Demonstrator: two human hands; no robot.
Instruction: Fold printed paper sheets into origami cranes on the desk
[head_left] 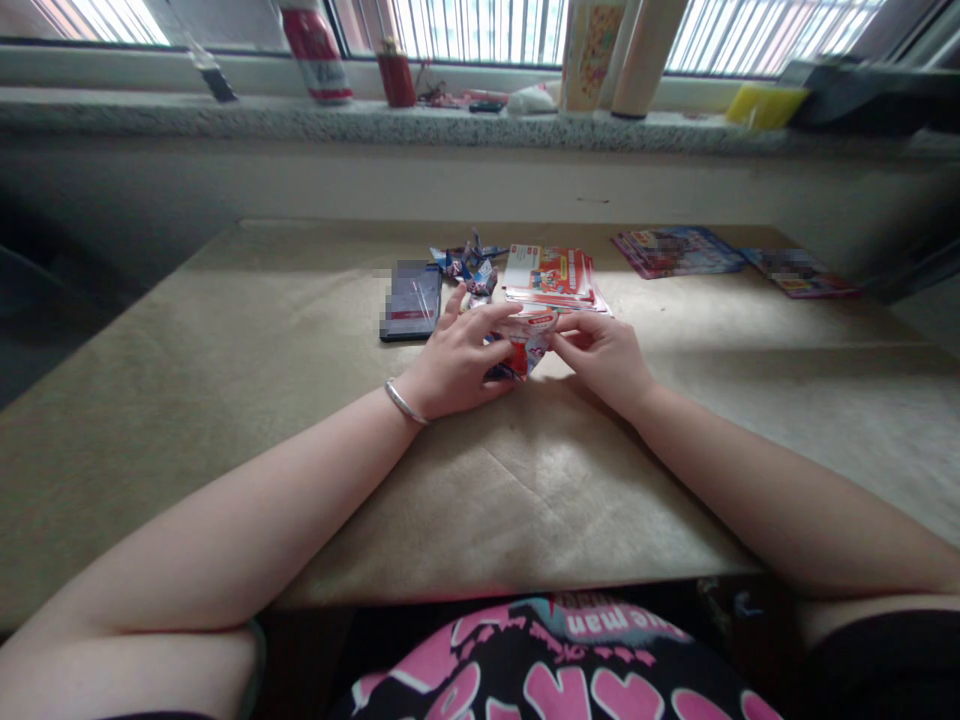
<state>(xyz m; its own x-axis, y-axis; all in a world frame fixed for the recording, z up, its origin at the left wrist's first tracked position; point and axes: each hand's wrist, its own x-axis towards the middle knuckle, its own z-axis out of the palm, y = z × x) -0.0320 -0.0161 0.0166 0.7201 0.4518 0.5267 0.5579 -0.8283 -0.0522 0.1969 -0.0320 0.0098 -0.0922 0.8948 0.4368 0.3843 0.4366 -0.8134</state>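
My left hand [461, 360], with a silver bangle at the wrist, has its thumb and fingers around a folded printed card [531, 350] in red, white and blue. Its index finger is lifted. My right hand [604, 355] pinches the right edge of the same card between thumb and fingertips. Just behind lies a stack of red and white printed cards [551, 272]. Beyond my left fingers sit several dark blue folded paper pieces [466, 262] with pointed ends. The fingers partly cover the held card, so its full shape is hidden.
A phone [412, 300] lies left of the folded pieces. Two piles of printed cards [679, 250] lie at the table's back right. Along the window sill [450, 125] stand a red and white bottle [316, 52], a red jar [396, 75], tall containers and a yellow object [766, 105].
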